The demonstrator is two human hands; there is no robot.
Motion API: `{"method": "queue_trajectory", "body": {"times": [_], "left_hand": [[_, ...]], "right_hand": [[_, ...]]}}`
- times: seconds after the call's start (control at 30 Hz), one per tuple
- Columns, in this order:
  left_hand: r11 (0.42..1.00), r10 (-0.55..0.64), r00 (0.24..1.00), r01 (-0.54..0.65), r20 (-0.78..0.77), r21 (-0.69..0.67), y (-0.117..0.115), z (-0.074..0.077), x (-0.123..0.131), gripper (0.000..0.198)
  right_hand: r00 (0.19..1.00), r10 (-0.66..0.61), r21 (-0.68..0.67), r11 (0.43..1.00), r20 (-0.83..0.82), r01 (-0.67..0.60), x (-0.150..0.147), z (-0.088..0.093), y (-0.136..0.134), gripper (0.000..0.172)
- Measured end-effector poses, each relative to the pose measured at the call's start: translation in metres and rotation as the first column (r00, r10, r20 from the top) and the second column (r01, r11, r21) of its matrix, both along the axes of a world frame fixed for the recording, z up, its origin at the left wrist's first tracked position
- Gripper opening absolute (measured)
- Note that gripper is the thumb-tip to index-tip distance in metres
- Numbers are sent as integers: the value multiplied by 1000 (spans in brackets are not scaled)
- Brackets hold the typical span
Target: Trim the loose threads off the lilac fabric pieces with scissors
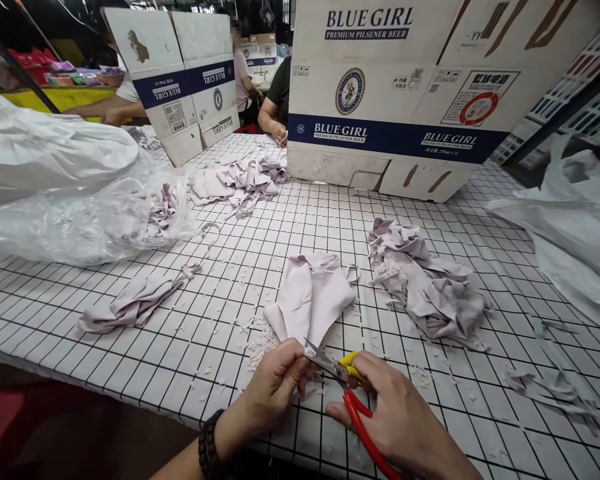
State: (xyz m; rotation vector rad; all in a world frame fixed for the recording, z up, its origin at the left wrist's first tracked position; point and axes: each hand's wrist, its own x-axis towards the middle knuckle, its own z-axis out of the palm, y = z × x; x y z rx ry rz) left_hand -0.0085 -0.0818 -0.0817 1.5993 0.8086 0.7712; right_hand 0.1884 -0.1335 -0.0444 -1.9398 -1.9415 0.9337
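Observation:
A pale lilac fabric piece (313, 293) lies in front of me, its near edge pinched by my left hand (280, 380), which wears a dark beaded bracelet (209, 443). My right hand (387, 407) grips a pair of scissors (363, 427) with one red and one yellow handle. The blades are parted a little and reach the fabric's edge beside my left fingertips. Small pale scraps (260, 343) are scattered on the table around the piece. To the right sits a crumpled heap of similar lilac fabric pieces (425, 283); a single twisted piece (135, 300) lies at the left.
Across the grid-patterned tablecloth (325, 213) stand flattened beer cartons (380, 100) as upright screens. Clear plastic bags (80, 213) hold fabric at the left, near another lilac heap (240, 180). A white bag (580, 227) and thin strips (555, 393) lie right. A co-worker's hand (277, 131) shows behind.

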Motion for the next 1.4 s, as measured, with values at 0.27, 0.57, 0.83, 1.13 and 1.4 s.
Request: {"method": "queue_trajectory", "body": {"times": [0.27,0.57,0.83,1.13,1.4], "left_hand": [[996,-50,998,53,-31,75,1,-2,-2,32],[996,-62,998,62,-7,60,2,0,-3,34],[998,-70,997,69,19,10,3,0,-3,34],[998,-61,998,61,26,18,3,1,-5,33],[998,-69,997,69,40,2,3,-1,-7,36]], "right_hand": [[1000,11,51,999,14,-11,-4,2,3,29],[999,28,113,993,30,-31,-5,1,6,27],[997,29,89,995,67,-34,-4,-3,6,29],[995,19,121,992,96,-31,-8,-5,3,32],[995,18,123,992,99,-30,-7,-11,2,35]]}}
